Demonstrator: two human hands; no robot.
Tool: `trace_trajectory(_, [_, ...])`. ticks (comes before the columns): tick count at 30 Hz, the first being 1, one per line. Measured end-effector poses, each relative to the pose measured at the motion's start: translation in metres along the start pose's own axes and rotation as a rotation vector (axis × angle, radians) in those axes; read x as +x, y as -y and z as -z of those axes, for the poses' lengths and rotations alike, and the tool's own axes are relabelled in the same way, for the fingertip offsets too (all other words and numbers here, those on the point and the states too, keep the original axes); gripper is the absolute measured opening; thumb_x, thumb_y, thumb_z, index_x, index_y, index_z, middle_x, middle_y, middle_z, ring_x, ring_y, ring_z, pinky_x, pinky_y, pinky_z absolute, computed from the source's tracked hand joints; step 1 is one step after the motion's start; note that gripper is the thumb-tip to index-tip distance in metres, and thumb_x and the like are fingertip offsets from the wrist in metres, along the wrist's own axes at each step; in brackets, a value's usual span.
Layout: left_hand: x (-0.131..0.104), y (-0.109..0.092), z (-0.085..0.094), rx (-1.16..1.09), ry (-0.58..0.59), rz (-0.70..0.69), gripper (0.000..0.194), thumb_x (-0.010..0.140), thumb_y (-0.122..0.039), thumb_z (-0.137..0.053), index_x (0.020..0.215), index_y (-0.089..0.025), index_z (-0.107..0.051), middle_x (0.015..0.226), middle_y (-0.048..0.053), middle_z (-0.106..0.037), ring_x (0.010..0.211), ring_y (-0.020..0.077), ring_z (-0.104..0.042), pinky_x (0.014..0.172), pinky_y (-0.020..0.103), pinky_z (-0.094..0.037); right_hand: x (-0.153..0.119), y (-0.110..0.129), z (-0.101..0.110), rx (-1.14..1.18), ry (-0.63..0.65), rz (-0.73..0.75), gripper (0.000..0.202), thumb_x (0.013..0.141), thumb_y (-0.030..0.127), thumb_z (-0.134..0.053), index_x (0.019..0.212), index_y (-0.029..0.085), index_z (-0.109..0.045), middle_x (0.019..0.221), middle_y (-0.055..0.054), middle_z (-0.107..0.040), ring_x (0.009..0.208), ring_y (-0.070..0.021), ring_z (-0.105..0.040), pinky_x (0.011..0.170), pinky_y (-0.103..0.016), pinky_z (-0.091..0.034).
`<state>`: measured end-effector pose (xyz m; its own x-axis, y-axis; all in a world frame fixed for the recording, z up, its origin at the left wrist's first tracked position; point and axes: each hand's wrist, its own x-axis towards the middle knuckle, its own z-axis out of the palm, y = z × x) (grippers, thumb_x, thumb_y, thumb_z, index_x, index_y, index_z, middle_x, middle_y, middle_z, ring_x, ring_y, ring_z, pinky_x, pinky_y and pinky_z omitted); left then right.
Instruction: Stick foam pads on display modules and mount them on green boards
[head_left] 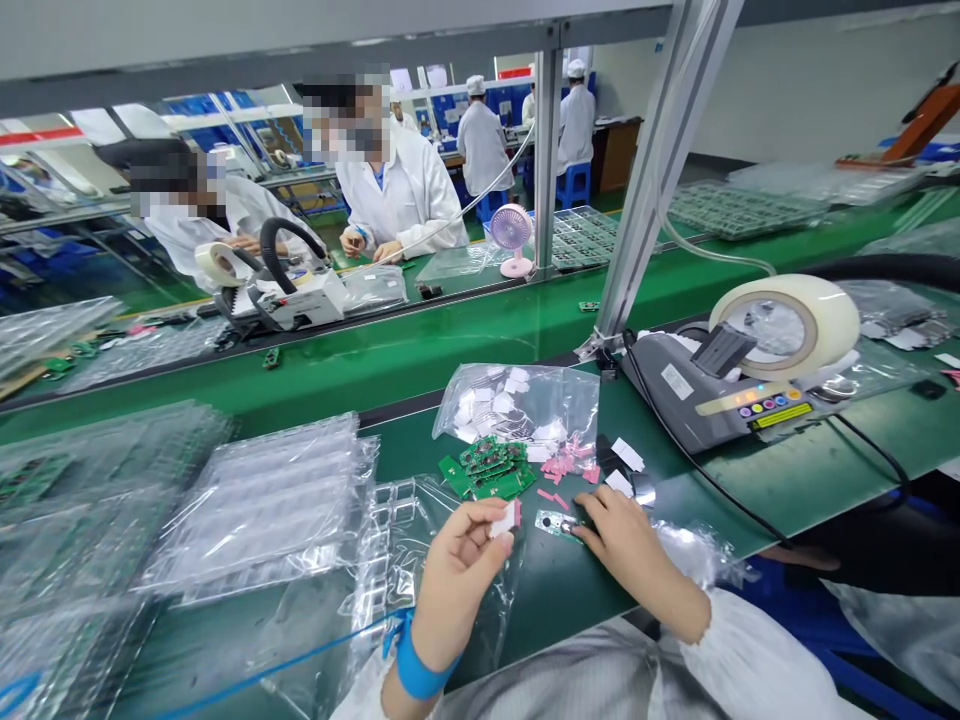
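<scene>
Head view here, so clock directions are from the small board, which lies flat on the green table. The left hand, blue strap on its wrist, is pinching a white piece with a pink edge at about 9 o'clock, just beside the board. The right hand has thumb and fingertips close together at the board's right end; honestly can't tell if that's a grip or just a touch. Up at 11 there's a pile of green boards, and past it a clear bag with white bits and thin wires in it, plus pink bits around its lower right corner. Clear plastic trays are stacked at 9 to 10, and the tray stack further left has green boards in it. Tape machine with its fat roll sits at 2.
</scene>
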<state>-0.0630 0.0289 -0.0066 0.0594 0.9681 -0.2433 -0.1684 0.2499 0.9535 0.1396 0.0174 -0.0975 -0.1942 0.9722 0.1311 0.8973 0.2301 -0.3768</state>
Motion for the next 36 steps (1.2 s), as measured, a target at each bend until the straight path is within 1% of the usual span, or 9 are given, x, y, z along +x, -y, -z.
trace_trajectory(4, [-0.001,-0.001,-0.007,0.016,0.064,-0.030,0.027,0.063,-0.016,-0.072,0.088,-0.018,-0.062,0.081,0.002,-0.065,0.078,0.0142,-0.061,0.070,0.023,-0.047,-0.008,0.006,-0.006,0.003,-0.047,-0.029,0.023,0.077,0.027,-0.064,0.098,0.019,-0.057,0.090,-0.008,-0.058,0.081,-0.0260,-0.056,0.068,-0.037,-0.042])
trace_trajectory(10, [-0.006,-0.005,-0.013,0.025,0.086,-0.020,0.039,0.063,-0.015,-0.073,0.099,-0.019,-0.059,0.094,0.006,-0.066,0.083,0.0154,-0.061,0.072,0.024,-0.048,-0.007,-0.001,0.002,0.159,-0.046,-0.033,0.004,0.074,0.017,-0.060,0.077,0.017,-0.056,0.076,-0.004,-0.060,0.071,-0.0208,-0.058,0.062,-0.033,-0.045])
trace_trajectory(14, [-0.010,-0.005,-0.019,0.034,0.130,-0.075,0.047,0.065,-0.014,-0.071,0.108,-0.021,-0.055,0.096,0.006,-0.064,0.083,0.0152,-0.060,0.071,0.024,-0.048,-0.008,-0.010,0.049,0.336,-0.054,-0.032,0.004,0.078,0.019,-0.054,0.082,0.018,-0.055,0.071,0.000,-0.060,0.062,-0.0141,-0.058,0.056,-0.025,-0.049])
trace_trajectory(16, [-0.012,-0.004,-0.024,0.075,0.185,-0.116,0.053,0.067,-0.014,-0.070,0.116,-0.022,-0.051,0.097,0.006,-0.064,0.078,0.0142,-0.060,0.067,0.023,-0.048,-0.012,-0.004,0.081,0.413,-0.099,-0.005,0.014,0.082,0.022,-0.052,0.096,0.020,-0.055,0.088,-0.004,-0.061,0.074,-0.0148,-0.060,0.065,-0.027,-0.051])
trace_trajectory(20, [-0.017,-0.008,-0.035,0.209,0.289,-0.184,0.065,0.070,-0.012,-0.066,0.128,-0.028,-0.042,0.100,0.006,-0.064,0.083,0.0170,-0.061,0.068,0.025,-0.048,-0.020,0.026,0.121,0.448,-0.231,0.278,0.026,0.083,0.019,-0.054,0.108,0.026,-0.055,0.095,-0.006,-0.058,0.082,-0.0163,-0.059,0.069,-0.028,-0.051])
trace_trajectory(24, [-0.021,-0.016,-0.040,0.358,0.288,-0.293,0.073,0.068,-0.009,-0.068,0.131,-0.031,-0.040,0.099,0.004,-0.068,0.090,0.0211,-0.064,0.082,0.031,-0.047,-0.025,0.047,0.121,0.356,-0.253,0.340,0.036,0.085,0.011,-0.048,0.117,0.027,-0.053,0.094,-0.008,-0.058,0.087,-0.0177,-0.056,0.073,-0.034,-0.050])
trace_trajectory(28, [-0.022,-0.021,-0.037,0.358,0.313,-0.343,0.084,0.063,-0.006,-0.071,0.134,-0.033,-0.035,0.096,0.003,-0.071,0.088,0.0218,-0.065,0.079,0.029,-0.048,-0.030,0.047,0.116,0.367,-0.252,0.331,0.048,0.086,0.008,-0.046,0.128,0.030,-0.043,0.097,-0.008,-0.056,0.089,-0.0182,-0.054,0.073,-0.034,-0.050])
trace_trajectory(32, [-0.024,-0.021,-0.035,0.349,0.350,-0.365,0.092,0.063,-0.002,-0.071,0.137,-0.037,-0.028,0.096,0.002,-0.071,0.085,0.0196,-0.065,0.075,0.026,-0.049,-0.032,0.045,0.115,0.362,-0.275,0.361,0.049,0.087,0.010,-0.045,0.131,0.030,-0.040,0.095,-0.008,-0.054,0.089,-0.0188,-0.051,0.075,-0.036,-0.049])
trace_trajectory(36, [-0.025,-0.020,-0.035,0.416,0.344,-0.433,0.093,0.061,-0.003,-0.072,0.135,-0.040,-0.029,0.094,-0.001,-0.071,0.086,0.0186,-0.065,0.080,0.027,-0.046,-0.029,0.048,0.117,0.407,-0.268,0.345,0.048,0.087,0.010,-0.044,0.130,0.032,-0.041,0.096,-0.007,-0.053,0.089,-0.0177,-0.051,0.072,-0.033,-0.049])
